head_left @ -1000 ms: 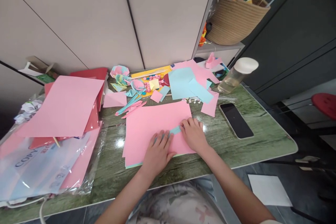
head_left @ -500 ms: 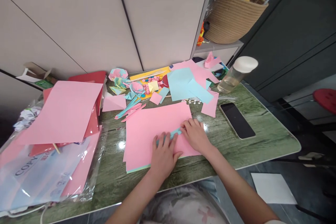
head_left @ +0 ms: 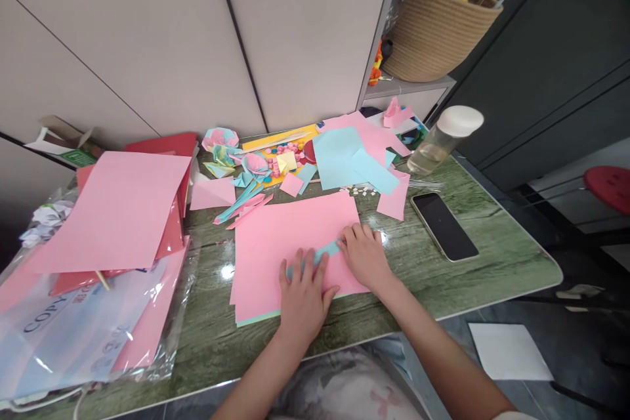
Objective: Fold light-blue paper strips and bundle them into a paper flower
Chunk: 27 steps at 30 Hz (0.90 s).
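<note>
Seemingly a home — woven basket (head_left: pixel 443 36) on a shelf (head_left: pixel 411 88), cabinet doors (head_left: pixel 305 33), red stool (head_left: pixel 608 188).

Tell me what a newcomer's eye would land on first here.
Probably the bright pink sheets at the front middle of the green table, where the left hand and right hand touch a narrow blue strip. Next, perhaps, the large pink sheet atop the pile at left, then the dark-screened phone at right.
</note>
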Motion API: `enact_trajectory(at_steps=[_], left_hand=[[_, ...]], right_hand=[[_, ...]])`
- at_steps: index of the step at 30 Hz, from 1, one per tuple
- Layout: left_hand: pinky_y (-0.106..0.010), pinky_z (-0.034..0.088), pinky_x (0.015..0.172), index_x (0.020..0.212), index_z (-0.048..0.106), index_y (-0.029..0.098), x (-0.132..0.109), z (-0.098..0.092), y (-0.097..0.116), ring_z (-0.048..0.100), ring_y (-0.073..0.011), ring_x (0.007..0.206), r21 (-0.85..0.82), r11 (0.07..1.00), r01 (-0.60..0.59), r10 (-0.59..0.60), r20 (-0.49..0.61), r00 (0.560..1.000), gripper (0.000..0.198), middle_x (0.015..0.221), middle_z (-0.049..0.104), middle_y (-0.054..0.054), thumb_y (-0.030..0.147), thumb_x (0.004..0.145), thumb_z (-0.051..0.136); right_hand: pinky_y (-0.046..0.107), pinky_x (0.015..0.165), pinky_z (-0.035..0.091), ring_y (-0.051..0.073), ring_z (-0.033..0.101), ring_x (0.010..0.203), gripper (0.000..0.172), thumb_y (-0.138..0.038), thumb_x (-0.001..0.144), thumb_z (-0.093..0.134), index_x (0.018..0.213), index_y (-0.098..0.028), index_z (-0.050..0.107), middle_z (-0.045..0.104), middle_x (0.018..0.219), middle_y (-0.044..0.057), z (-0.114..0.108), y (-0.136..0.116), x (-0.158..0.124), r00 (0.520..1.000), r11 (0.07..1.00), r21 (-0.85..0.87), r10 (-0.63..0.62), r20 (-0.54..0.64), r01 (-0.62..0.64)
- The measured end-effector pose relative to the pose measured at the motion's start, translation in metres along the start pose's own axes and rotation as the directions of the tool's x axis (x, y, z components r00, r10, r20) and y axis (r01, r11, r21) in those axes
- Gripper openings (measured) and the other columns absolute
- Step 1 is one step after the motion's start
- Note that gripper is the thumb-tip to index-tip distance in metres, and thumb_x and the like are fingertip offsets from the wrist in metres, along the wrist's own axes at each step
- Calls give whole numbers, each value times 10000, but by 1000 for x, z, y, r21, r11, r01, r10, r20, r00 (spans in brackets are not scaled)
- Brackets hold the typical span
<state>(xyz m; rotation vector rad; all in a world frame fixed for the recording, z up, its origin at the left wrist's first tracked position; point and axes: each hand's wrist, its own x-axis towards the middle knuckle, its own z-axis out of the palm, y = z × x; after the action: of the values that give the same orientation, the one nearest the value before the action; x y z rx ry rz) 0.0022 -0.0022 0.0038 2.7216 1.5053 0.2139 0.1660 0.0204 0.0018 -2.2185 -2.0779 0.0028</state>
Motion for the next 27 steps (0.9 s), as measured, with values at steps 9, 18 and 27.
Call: enact_trajectory(at_steps=[9,18,27], left_hand=[[-593,151,980,1292,355,288,-48,-5,-37,210,-311,1281,138,985,108,-104,-34,994,493,1374,321,-89,395,817,431],[-581,147,990,1300,339,290,-52,-4,-38,202,-303,1286,133,984,121,-118,-36,992,496,1379,313,-77,384,821,426],[-574,161,988,1290,353,308,-52,-7,-44,191,-301,1289,143,985,101,-100,-17,995,473,1385,305,-61,369,826,419]], right_hand=[[330,721,243,207,390,887,215,-346,868,382,899,-173,506,496,918,78,2,2,0,1000,1000,-15,-16,11,16],[330,720,231,209,395,882,181,-298,874,372,949,-189,495,505,919,70,4,-2,-2,1000,1000,-10,20,-15,-20],[327,713,235,203,410,887,226,-277,887,346,1070,-235,471,526,972,60,6,-2,-4,998,996,67,56,-27,-54]])
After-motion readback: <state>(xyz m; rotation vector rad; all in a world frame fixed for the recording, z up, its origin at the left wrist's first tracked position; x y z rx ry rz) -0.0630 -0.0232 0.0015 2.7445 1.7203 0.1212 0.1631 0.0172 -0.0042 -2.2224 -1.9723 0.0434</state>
